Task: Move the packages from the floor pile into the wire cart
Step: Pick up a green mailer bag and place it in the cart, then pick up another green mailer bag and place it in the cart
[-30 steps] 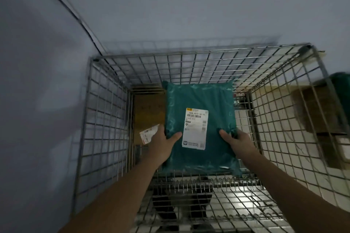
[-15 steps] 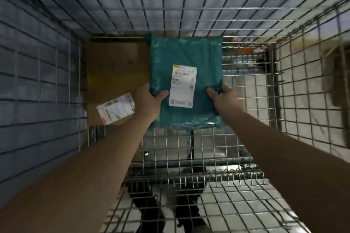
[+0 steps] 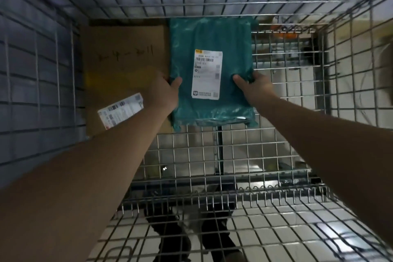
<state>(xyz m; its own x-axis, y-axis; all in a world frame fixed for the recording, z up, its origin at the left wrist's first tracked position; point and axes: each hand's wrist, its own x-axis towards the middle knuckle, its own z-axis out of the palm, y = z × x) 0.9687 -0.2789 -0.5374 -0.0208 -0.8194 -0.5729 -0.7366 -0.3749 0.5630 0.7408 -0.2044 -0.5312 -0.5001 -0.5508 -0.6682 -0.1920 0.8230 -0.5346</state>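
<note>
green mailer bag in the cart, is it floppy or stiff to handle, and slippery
The green mailer bag is probably soft rather than stiff: its film shows wrinkles and puckers by the right hand. The glossy sheen suggests it is somewhat slippery. The left hand also grips it, perhaps against sagging.

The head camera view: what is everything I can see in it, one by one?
Wire cart: one, silver metal mesh, around everything.
Plastic parcel: one, teal with white label, cart's far middle, held by both hands.
Cardboard box: one, brown with white label, flat in the far left corner.
Floor: pale tiles, seen through the mesh.
Left hand: one, grip on the parcel's left edge.
Right hand: one, grip on the parcel's right edge.
</note>
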